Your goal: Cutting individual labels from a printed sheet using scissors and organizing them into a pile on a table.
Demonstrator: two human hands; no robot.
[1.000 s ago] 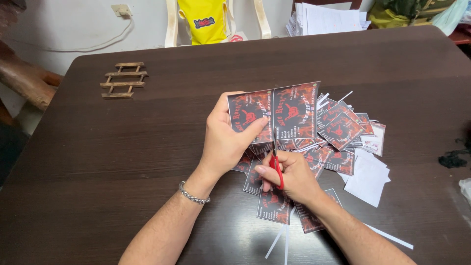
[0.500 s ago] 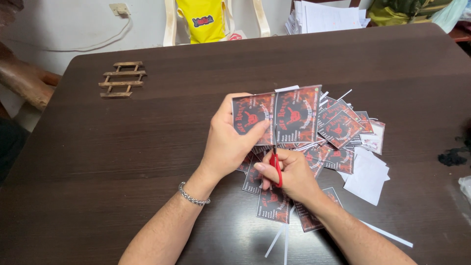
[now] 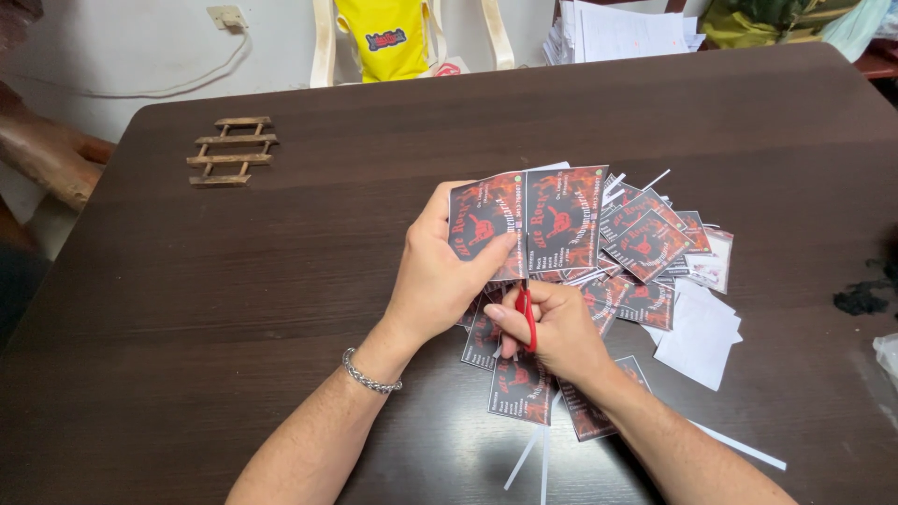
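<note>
Fingers (image 3: 486, 252) pinching printed sheet (image 3: 533, 220), scissors (image 3: 527, 313), cards (image 3: 645, 243) beside

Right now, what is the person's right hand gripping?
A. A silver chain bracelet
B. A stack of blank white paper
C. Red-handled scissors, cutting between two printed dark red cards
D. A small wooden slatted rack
C: the right hand is closed around the red-handled scissors, whose blades run up into the printed dark red card sheet that the left hand holds up above the dark wooden table.
</note>
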